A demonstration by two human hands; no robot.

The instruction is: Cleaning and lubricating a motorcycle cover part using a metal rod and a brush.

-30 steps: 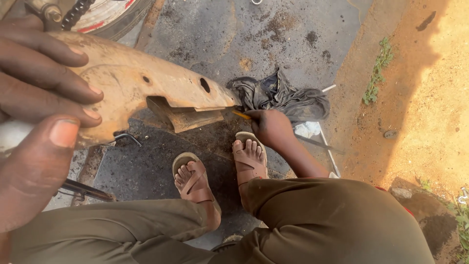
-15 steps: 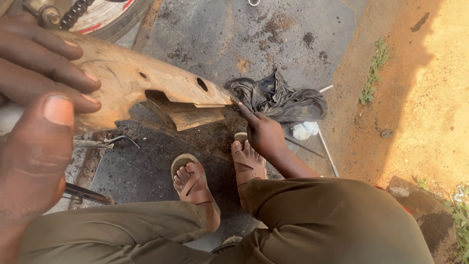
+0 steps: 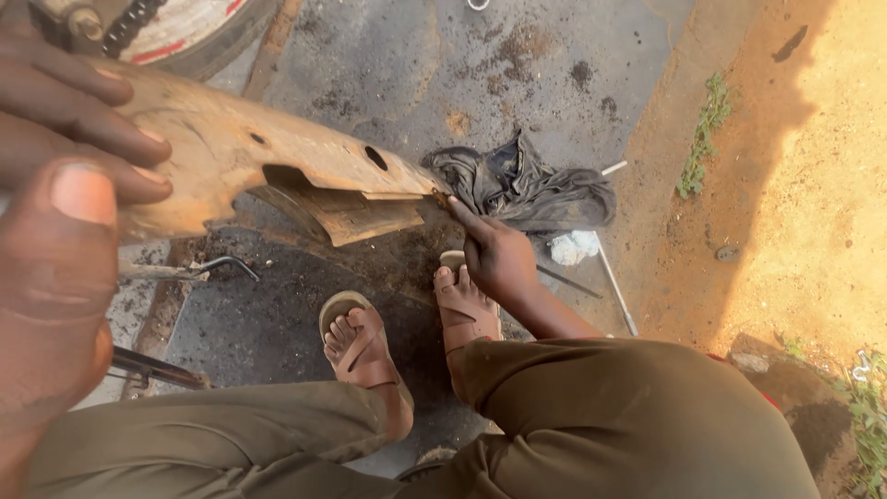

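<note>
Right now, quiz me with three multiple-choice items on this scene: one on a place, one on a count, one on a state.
1. Where does the dark rag lie?
A. on the ground past the rusty panel's tip
B. over the person's knee
C. on the wheel

2. How many sandalled feet show?
A. one
B. two
C. four

3. How is the rusty metal panel held?
A. lying flat on the ground
B. raised, left hand gripping one end, right hand at its tip
C. leaning against a wall

Answers: 1 A, rag lies beyond the tip; 2 B, two feet below the panel; 3 B, both hands on it.
</note>
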